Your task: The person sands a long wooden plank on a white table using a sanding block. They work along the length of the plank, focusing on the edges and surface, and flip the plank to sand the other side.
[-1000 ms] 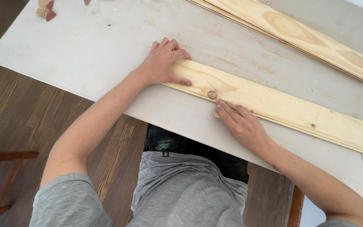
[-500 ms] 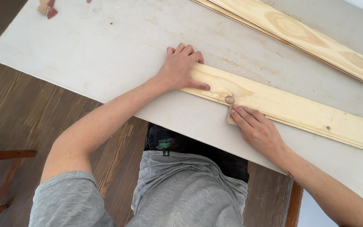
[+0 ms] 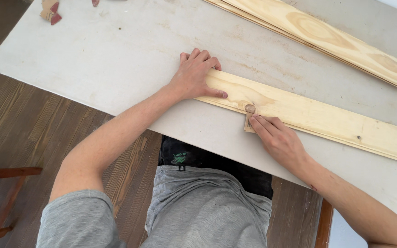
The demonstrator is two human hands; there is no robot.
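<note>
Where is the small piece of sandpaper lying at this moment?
Under the right hand fingertips, against the near edge of the pine board, beside its dark knot.

Head view, steeply down, close.

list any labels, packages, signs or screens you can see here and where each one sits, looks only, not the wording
Printed logo: on the dark garment at the person's waist, just below the table's near edge; small, green and pale marks on black.
Sandpaper piece: under the right hand's fingers at the near edge of the pine board; small tan rectangle with tiny dark print on its back.
No packages, signs or screens.
</note>
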